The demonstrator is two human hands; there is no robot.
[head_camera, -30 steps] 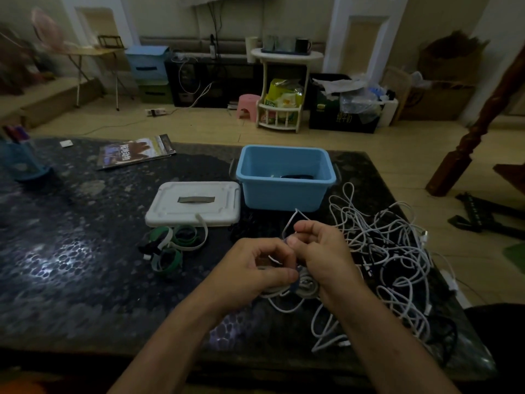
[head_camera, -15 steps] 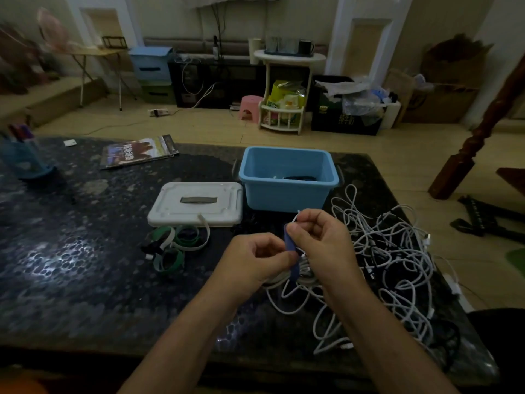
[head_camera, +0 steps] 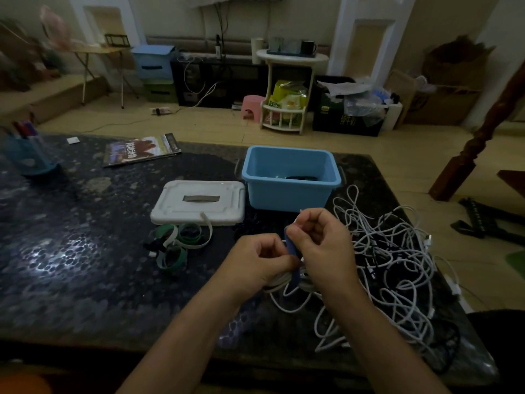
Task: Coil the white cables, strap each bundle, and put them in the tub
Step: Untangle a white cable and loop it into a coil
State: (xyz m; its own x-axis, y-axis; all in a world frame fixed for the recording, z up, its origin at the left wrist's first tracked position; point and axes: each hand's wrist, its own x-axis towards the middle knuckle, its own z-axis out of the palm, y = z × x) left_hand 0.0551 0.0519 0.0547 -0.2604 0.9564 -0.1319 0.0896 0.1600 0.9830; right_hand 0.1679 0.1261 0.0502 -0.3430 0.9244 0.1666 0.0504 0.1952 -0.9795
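Lid (head_camera: 198, 202) beside tub (head_camera: 289, 191) — contents unclear

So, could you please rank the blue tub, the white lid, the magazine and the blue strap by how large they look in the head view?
1. blue tub
2. white lid
3. magazine, farther away, so unsure
4. blue strap

Both forearms bare, no sleeves; left hand (head_camera: 261, 258) and right hand (head_camera: 324, 245) ungloved
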